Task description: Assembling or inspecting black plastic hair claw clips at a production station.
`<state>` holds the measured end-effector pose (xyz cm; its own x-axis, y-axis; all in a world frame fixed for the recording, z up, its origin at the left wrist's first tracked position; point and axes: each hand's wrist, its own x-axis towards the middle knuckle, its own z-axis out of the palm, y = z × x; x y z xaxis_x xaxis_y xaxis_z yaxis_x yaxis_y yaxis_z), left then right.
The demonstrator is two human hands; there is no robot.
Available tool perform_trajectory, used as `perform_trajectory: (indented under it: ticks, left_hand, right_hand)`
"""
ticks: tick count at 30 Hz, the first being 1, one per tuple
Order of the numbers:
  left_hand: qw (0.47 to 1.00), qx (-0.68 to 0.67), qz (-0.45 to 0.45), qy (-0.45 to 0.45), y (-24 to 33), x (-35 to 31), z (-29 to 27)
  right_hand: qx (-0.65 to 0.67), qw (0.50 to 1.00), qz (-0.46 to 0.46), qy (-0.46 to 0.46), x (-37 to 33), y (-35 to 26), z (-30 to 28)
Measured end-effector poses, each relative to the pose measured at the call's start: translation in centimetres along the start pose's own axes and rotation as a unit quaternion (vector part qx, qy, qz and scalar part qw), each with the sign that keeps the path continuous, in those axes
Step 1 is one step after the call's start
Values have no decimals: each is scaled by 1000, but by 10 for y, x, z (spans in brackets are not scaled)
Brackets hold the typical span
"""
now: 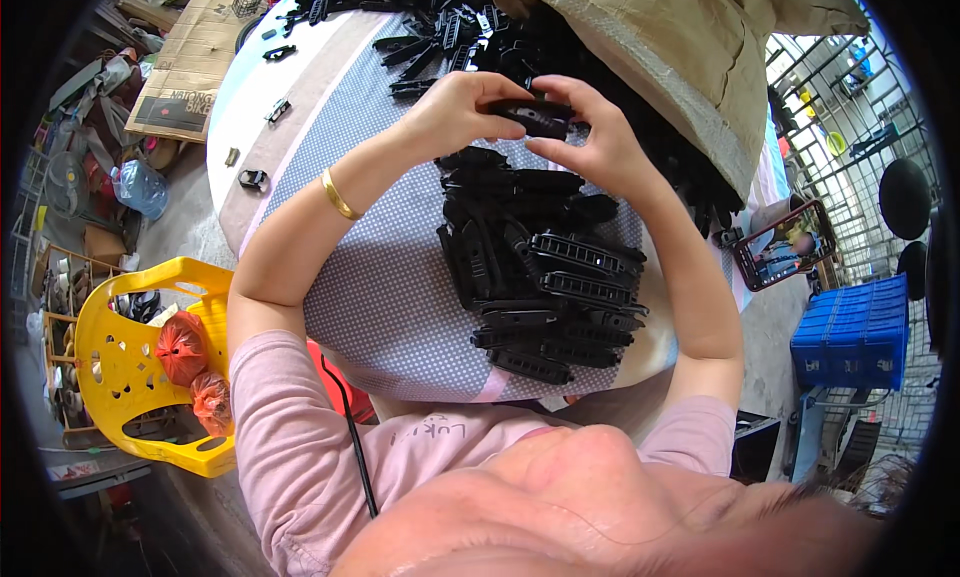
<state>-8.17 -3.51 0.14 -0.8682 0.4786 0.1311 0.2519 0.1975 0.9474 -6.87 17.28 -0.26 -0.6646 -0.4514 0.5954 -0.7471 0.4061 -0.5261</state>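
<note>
black plastic clip part (pixel 535 115) held up over the round table (pixel 380 277), pinched at both ends: left hand (pixel 455 112) fingers curled on its left end, right hand (pixel 590 137) fingertips on its right end and underside. looks light, rigid moulded plastic, smooth, likely a bit slippery; best gripped at the ends. just below, stacked pile of same black parts (pixel 545 277); more spill from the brown sack (pixel 660 37). yellow plastic chair (pixel 130 367) to the left.
</note>
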Motion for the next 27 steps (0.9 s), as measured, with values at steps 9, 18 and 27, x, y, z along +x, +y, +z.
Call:
perform_trajectory:
  ticks: [9, 18, 27]
  left_hand:
    - [959, 257, 115, 28, 6, -5, 6]
    - [949, 288, 89, -91, -16, 2, 0]
    - [963, 239, -50, -116, -7, 16, -4]
  right_hand:
    - [-104, 987, 34, -116, -5, -6, -9]
    - [48, 977, 161, -134, -3, 17, -16]
    - [-324, 945, 30, -38, -10, 40, -11]
